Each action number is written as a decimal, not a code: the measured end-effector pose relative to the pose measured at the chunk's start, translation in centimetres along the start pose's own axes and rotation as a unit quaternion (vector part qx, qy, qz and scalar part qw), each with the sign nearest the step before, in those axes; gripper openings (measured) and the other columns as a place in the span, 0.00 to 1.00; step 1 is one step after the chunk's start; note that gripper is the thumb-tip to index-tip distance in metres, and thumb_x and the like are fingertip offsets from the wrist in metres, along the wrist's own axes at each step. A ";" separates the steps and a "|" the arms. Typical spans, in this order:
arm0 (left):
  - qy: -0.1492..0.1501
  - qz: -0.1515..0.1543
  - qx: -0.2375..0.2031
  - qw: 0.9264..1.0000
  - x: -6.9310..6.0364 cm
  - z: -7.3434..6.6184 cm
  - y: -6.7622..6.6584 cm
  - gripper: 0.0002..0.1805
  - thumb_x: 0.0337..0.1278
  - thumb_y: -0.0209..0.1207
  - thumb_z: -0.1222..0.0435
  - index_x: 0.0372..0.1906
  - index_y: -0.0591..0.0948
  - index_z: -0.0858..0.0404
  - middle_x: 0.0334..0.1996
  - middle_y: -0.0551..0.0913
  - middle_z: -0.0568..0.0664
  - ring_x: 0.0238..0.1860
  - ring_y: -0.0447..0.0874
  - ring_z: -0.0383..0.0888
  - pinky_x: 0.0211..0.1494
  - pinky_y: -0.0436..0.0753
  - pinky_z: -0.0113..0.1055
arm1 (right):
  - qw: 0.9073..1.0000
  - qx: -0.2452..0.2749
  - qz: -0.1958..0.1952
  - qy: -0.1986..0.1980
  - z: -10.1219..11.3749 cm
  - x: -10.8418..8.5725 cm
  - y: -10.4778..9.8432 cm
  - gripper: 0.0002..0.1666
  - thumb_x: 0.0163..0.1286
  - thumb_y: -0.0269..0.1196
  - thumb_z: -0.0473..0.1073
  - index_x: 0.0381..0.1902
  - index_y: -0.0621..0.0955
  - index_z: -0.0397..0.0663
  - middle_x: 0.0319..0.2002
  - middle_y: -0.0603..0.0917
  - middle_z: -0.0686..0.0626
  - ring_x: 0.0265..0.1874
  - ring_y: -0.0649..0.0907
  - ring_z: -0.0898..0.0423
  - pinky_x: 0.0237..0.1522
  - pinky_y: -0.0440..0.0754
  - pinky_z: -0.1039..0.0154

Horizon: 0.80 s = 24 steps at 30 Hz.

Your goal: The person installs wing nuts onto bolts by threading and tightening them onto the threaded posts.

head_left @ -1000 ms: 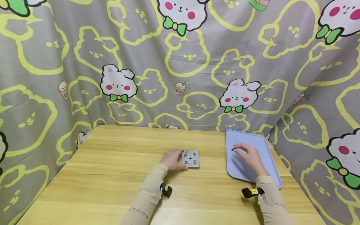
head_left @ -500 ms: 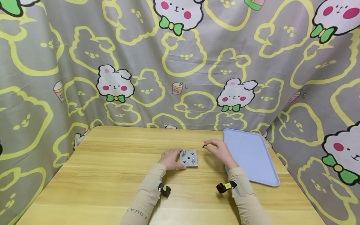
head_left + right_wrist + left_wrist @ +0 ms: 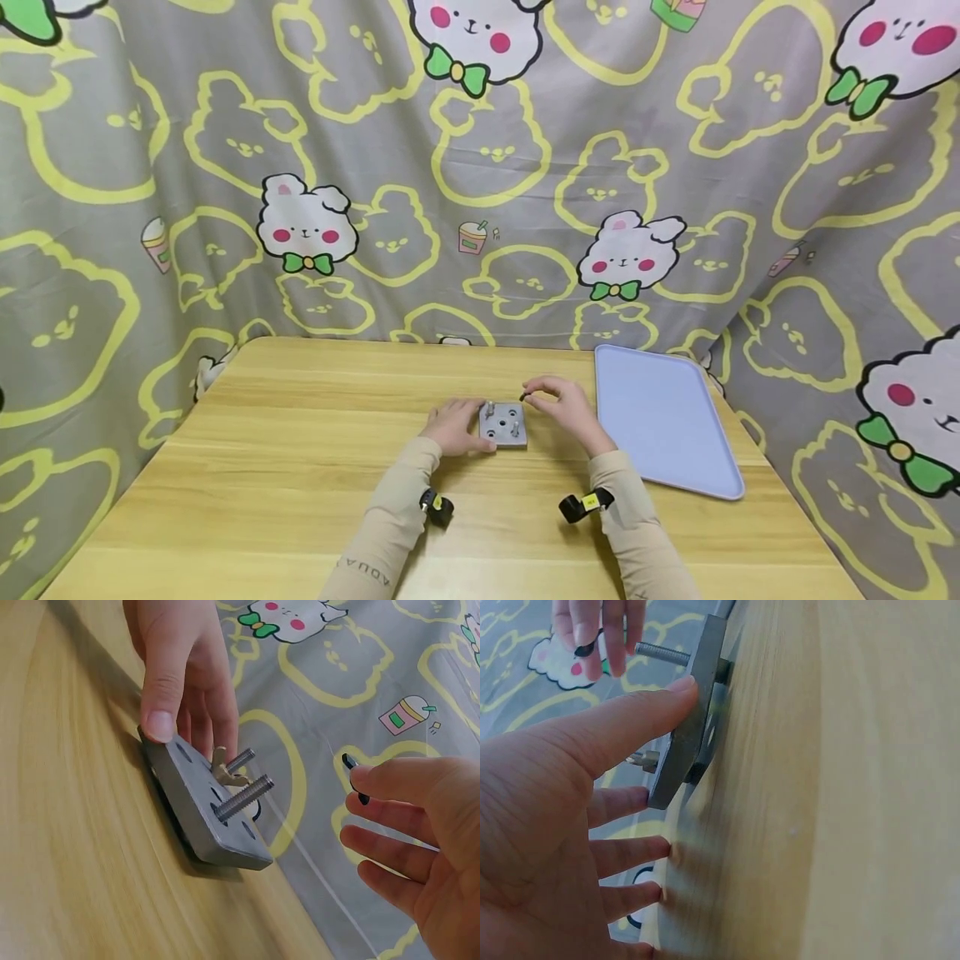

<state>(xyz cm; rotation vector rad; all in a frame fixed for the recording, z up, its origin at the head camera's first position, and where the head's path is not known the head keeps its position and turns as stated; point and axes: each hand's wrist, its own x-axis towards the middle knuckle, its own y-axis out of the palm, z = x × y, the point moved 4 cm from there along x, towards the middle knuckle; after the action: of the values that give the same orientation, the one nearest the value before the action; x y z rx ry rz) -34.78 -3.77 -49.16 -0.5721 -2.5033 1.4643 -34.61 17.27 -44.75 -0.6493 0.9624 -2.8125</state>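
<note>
My left hand point(image 3: 452, 427) holds a square grey metal plate point(image 3: 503, 435) at its left side, thumb on the near edge and index finger at the far edge. Holes pierce the plate, and two threaded bolts stand up from it. One bolt point(image 3: 246, 798) is bare in the right wrist view; a brass-coloured wing nut point(image 3: 223, 771) sits at the other. Just right of the plate's far corner, my right hand point(image 3: 567, 412) pinches a small black part point(image 3: 363, 798) between thumb and index finger, apart from the plate. Fingertips cover most of that part, so its kind is unclear.
A light blue tray point(image 3: 660, 417) lies at the right of the wooden table point(image 3: 300, 467). Behind the table and at its sides hangs a grey patterned curtain point(image 3: 405, 150). Each wrist wears a black strapped camera.
My right hand has come left from over the tray to beside the plate, bringing the small black part with it. The left hand has kept its hold on the plate.
</note>
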 end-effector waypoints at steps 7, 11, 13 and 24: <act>0.024 -0.038 -0.008 0.999 -0.2 -1.5 -1.4 0.44 0.49 0.68 0.44 0.70 0.68 0.57 0.69 0.69 0.56 0.71 0.65 0.59 0.71 0.63 0.64 | 1.000 -0.001 -0.002 0.004 0.1 -0.2 0.1 0.05 0.62 0.68 0.40 0.36 0.86 0.49 0.47 0.88 0.44 0.53 0.84 0.44 0.61 0.78 0.45; 0.050 -0.109 -0.050 0.992 -0.4 -3.3 -2.4 0.28 0.56 0.65 0.50 0.59 0.78 0.59 0.64 0.76 0.57 0.66 0.72 0.57 0.69 0.69 0.57 | 1.000 -0.001 0.006 0.007 0.2 -0.2 0.3 0.05 0.63 0.68 0.41 0.37 0.87 0.50 0.48 0.88 0.45 0.54 0.83 0.45 0.62 0.77 0.44; 0.046 -0.143 -0.082 0.985 -0.5 -4.0 -2.7 0.20 0.59 0.63 0.52 0.52 0.82 0.58 0.60 0.80 0.56 0.64 0.74 0.55 0.69 0.71 0.53 | 1.000 -0.003 0.008 0.005 0.4 -0.2 0.3 0.06 0.64 0.67 0.41 0.38 0.87 0.49 0.48 0.87 0.45 0.54 0.83 0.45 0.62 0.77 0.43; 0.042 -0.189 -0.167 0.967 -0.3 -5.1 -1.4 0.11 0.65 0.59 0.58 0.40 0.86 0.60 0.44 0.86 0.54 0.46 0.82 0.51 0.49 0.81 0.43 | 1.000 -0.006 0.028 0.006 0.7 -0.3 0.8 0.07 0.65 0.66 0.43 0.40 0.86 0.50 0.50 0.87 0.46 0.55 0.83 0.45 0.61 0.77 0.42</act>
<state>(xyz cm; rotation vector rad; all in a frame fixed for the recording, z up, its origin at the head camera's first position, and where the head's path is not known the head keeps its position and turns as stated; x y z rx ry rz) -33.03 -0.48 -45.37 -0.1780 -2.6203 0.8741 -34.07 16.26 -44.84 -0.5973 0.9855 -2.7684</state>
